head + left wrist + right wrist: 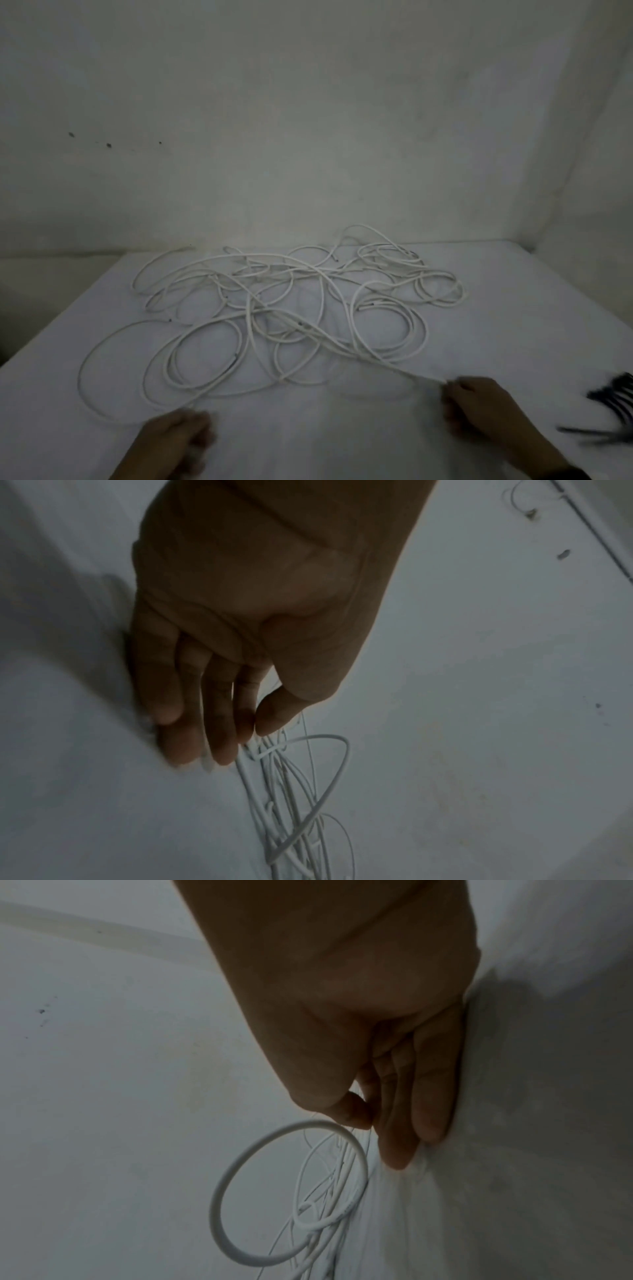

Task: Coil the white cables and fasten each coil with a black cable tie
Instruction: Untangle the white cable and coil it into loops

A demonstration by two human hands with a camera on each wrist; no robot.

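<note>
White cables [274, 308] lie in one loose tangle across the middle of the surface [513, 325], none coiled yet. Right hand [479, 407] pinches a strand between thumb and fingers at the tangle's near right edge; the strand runs taut into the heap, probably to draw one cable free. Left hand [178, 442] sits blurred at the near left edge, grip undeterminable; black cable ties [613, 401] wait at far right, within reach.

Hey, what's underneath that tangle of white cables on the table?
Under the white cables only the white table cover shows, visible through the open loops. Where strands cross and pile up near the middle, whatever lies beneath is hidden. The black cable ties lie apart, at the right edge.
</note>
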